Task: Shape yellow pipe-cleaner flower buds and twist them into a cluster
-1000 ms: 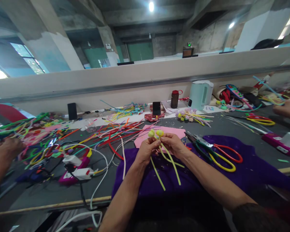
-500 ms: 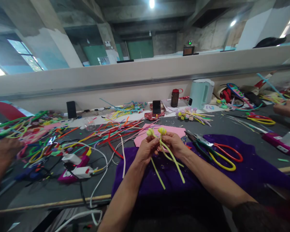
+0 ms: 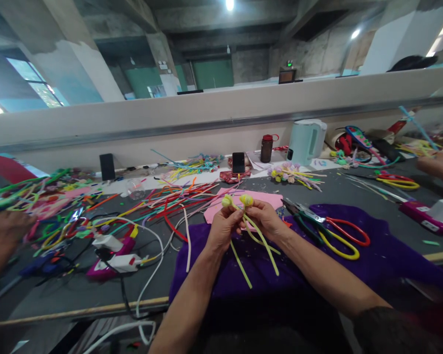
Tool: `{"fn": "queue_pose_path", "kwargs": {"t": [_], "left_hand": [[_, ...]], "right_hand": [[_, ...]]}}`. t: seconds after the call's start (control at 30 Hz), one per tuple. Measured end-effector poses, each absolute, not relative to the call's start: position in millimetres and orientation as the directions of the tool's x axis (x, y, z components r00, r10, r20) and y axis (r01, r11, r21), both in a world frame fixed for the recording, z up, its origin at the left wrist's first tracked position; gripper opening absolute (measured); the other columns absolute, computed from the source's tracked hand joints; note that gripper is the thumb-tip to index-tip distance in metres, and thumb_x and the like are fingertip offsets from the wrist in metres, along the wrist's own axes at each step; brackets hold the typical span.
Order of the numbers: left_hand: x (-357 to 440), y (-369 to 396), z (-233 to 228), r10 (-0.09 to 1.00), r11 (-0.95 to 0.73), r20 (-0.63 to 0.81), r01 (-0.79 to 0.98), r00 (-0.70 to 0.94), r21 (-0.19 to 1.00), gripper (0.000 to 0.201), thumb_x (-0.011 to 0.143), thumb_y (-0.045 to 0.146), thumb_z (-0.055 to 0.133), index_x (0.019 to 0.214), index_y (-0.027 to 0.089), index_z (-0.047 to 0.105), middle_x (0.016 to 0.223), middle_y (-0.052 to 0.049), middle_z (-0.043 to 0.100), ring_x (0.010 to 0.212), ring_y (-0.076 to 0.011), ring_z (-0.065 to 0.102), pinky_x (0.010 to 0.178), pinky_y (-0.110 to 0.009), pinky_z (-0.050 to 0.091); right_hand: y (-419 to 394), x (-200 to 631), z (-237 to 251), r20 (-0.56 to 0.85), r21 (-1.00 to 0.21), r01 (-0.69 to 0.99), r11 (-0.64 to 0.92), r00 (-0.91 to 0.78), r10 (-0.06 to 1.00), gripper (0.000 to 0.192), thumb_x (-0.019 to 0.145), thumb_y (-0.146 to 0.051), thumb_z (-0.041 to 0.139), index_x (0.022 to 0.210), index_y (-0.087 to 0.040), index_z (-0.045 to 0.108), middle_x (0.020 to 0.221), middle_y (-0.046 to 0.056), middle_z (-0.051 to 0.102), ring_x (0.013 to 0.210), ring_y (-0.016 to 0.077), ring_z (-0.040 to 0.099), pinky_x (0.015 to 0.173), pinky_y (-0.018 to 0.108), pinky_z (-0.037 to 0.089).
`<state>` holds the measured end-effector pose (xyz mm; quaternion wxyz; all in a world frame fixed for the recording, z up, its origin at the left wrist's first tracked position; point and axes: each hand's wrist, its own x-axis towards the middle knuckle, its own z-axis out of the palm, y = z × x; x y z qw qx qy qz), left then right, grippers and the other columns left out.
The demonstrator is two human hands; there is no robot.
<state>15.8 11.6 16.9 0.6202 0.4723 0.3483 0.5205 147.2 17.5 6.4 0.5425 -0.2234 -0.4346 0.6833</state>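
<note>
Pipe cleaners (image 3: pixel 256 241), yellow-green and fuzzy, sit pinched between our two hands above the purple cloth (image 3: pixel 372 255). Our left hand (image 3: pixel 223 227) closes its fingers around one stem just under a curled yellow tip (image 3: pixel 227 200), and our right hand (image 3: pixel 265 220) grips a second stem under the other curled tip (image 3: pixel 246 199). The two hands meet thumb to thumb, and the loose stem ends hang down and cross below our wrists, over the cloth.

Just behind our hands lies a pink sheet (image 3: pixel 269 200) on the grey table (image 3: pixel 59 295). To the right of our right hand, scissors (image 3: pixel 335 236) with red and yellow handles rest on the cloth, blades pointing toward the pink sheet. To the left spreads a loose pile of coloured stems (image 3: pixel 170 199), mostly red, orange and white. Further left we see a pink glue gun (image 3: pixel 107 268) with white cables near it.

Toward the back of the table stand a black phone (image 3: pixel 238 162), a dark bottle (image 3: pixel 266 148) with a red cap, and a pale green kettle (image 3: pixel 306 141). A small bunch of finished flowers (image 3: pixel 291 174) lies in front of the kettle. At the far left edge another person's hand (image 3: pixel 0 236) rests among coloured stems, and at the far right another person's arm (image 3: pixel 437 166) reaches over the table.
</note>
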Motion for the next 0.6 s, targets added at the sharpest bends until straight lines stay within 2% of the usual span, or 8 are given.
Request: {"fn": "queue_pose_path", "kwargs": {"t": [0.17, 0.33, 0.47, 0.6], "left_hand": [[17.5, 11.8, 15.4, 0.983, -0.039, 0.094, -0.322, 0.157, 0.946, 0.029, 0.06, 0.033, 0.073, 0.072, 0.014, 0.055, 0.053, 0.005, 0.055, 0.039, -0.0044, 0.048, 0.034, -0.014, 0.035], [17.5, 12.4, 15.5, 0.989, -0.114, 0.137, -0.292, 0.058, 0.95, 0.029, 0.059, 0.031, 0.073, 0.071, 0.015, 0.053, 0.051, 0.006, 0.054, 0.038, -0.0052, 0.047, 0.036, -0.016, 0.036], [15.4, 14.1, 15.2, 0.99, -0.107, 0.128, -0.271, 0.062, 0.957, 0.027, 0.061, 0.031, 0.072, 0.071, 0.015, 0.053, 0.05, 0.006, 0.055, 0.038, -0.0054, 0.047, 0.037, -0.016, 0.036], [13.2, 16.1, 15.2, 0.99, -0.04, 0.078, -0.306, 0.114, 0.951, 0.029, 0.06, 0.032, 0.073, 0.071, 0.015, 0.052, 0.052, 0.006, 0.055, 0.038, -0.0047, 0.047, 0.035, -0.015, 0.034]], "right_hand": [[19.4, 146.5, 3.8, 0.127, -0.844, -0.535, -0.033, -0.259, 0.958, 0.023, 0.061, -0.027, 0.07, 0.079, -0.016, 0.061, 0.063, 0.001, 0.062, 0.051, 0.0117, 0.055, 0.047, 0.022, 0.041], [19.3, 147.0, 4.1, 0.116, -0.89, -0.456, -0.006, -0.24, 0.964, 0.022, 0.064, -0.03, 0.069, 0.077, -0.015, 0.06, 0.052, -0.004, 0.053, 0.039, 0.0052, 0.039, 0.037, 0.018, 0.026], [17.9, 148.0, 5.8, 0.143, -0.925, -0.38, 0.028, -0.276, 0.95, 0.02, 0.062, -0.026, 0.069, 0.074, -0.015, 0.058, 0.047, -0.008, 0.045, 0.035, 0.0029, 0.03, 0.035, 0.018, 0.017], [16.4, 147.1, 7.9, 0.176, -0.931, -0.354, 0.083, -0.24, 0.955, 0.017, 0.063, -0.027, 0.068, 0.069, -0.015, 0.057, 0.045, -0.008, 0.043, 0.035, 0.0028, 0.028, 0.035, 0.018, 0.017]]}}
